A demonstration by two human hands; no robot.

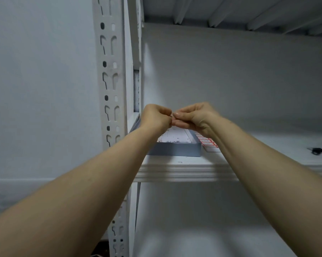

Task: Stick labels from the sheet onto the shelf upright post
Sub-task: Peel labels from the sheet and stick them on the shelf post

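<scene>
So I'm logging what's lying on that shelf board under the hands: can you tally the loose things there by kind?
Shallow grey-blue tray: 1
Sheet of red-bordered labels: 1
Dark tool at the far right, maybe scissors: 1
Total: 3

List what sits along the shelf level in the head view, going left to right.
White perforated metal upright post → shallow grey-blue tray → sheet of red-bordered labels → small dark object, too blurred to identify.
</scene>
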